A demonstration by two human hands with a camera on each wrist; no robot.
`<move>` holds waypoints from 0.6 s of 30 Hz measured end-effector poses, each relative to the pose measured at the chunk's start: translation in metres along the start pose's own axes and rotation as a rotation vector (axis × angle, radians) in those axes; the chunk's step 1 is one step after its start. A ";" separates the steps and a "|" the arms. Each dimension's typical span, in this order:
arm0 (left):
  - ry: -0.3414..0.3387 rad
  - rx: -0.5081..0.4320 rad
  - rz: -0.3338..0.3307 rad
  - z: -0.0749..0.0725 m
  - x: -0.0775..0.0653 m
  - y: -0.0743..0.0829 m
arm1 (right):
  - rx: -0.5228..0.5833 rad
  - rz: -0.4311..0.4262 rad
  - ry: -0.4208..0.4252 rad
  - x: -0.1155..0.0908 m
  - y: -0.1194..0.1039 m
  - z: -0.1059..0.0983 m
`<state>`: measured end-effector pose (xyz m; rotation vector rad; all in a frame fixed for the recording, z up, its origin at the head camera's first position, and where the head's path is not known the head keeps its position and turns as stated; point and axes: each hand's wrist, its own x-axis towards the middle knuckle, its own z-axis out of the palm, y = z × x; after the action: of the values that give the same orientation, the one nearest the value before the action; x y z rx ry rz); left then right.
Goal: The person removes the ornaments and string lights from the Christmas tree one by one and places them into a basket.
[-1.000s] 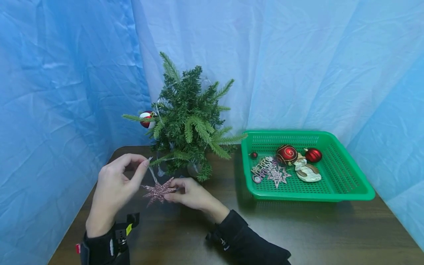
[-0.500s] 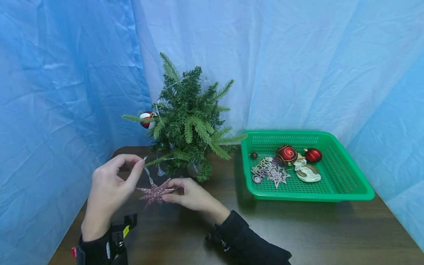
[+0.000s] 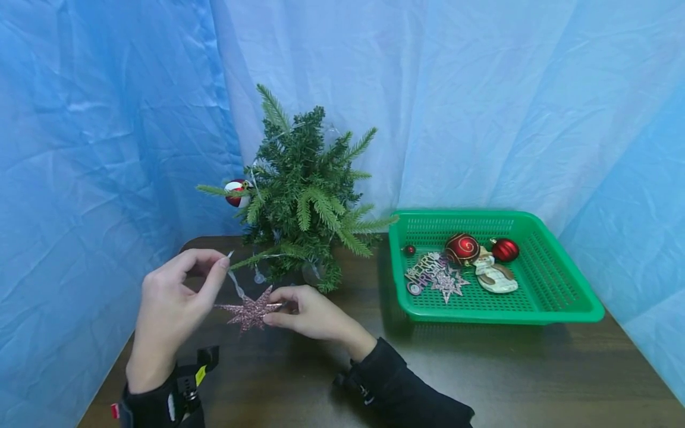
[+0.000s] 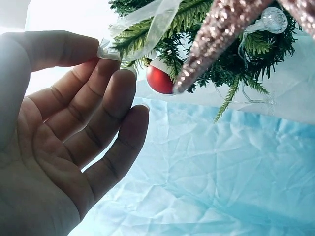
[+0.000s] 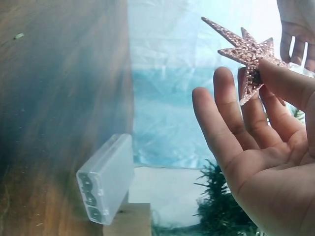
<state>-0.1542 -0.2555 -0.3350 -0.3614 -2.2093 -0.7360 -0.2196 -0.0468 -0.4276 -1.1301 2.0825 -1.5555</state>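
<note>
A pink glitter star ornament hangs in front of the small Christmas tree, low on its left side. My right hand pinches one side of the star between thumb and fingers. A sheer white ribbon rises from the star, and my left hand pinches its end between thumb and index finger. The other left fingers are loosely bent below, in the left wrist view. A low branch tip overlaps the ribbon right beside those fingertips.
A green basket at the right holds red baubles, a snowman ornament and glittery pieces. A red and white ball hangs on the tree's left. A translucent box shows on the table in the right wrist view.
My left hand has moved slightly left and towards me with the ribbon end, and the branch tip now shows by the ribbon. The star has shifted a little left.
</note>
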 end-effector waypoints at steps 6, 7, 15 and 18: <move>0.024 -0.004 0.017 -0.004 0.000 0.003 | -0.048 -0.009 0.000 -0.004 -0.010 -0.003; 0.027 -0.006 0.017 -0.005 0.000 0.003 | -0.066 -0.006 0.002 -0.006 -0.012 -0.004; 0.042 -0.026 0.013 -0.012 0.000 0.010 | 0.024 0.066 -0.014 -0.022 -0.038 -0.020; 0.052 -0.037 0.023 -0.014 0.000 0.012 | 0.097 0.089 -0.023 -0.028 -0.046 -0.027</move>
<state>-0.1404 -0.2541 -0.3232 -0.3817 -2.1413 -0.7666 -0.2007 -0.0128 -0.3820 -1.0038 1.9915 -1.5753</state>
